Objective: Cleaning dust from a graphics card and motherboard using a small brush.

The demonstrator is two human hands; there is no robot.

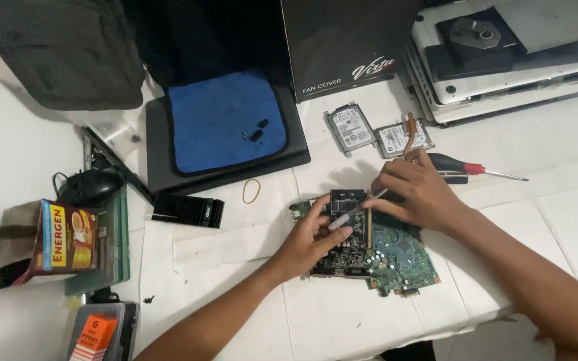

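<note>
A green circuit board (399, 257) lies on the white table in front of me, with a black plate (346, 200) over its left half. My left hand (312, 237) rests on the board's left side and its fingers hold the clear handle of a small screwdriver (349, 215). My right hand (415, 190) pinches the upper shaft of that screwdriver above the board's top edge. The tip is hidden between my fingers.
Two bare hard drives (350, 128) lie behind the board, with a copper heat pipe (409, 134). A red-and-black screwdriver (473, 168) sits right of my right hand. A blue cloth (225, 120) with small screws covers a black laptop. Stacked laptops (510, 60) stand far right; a rubber band (251, 191) lies near the middle.
</note>
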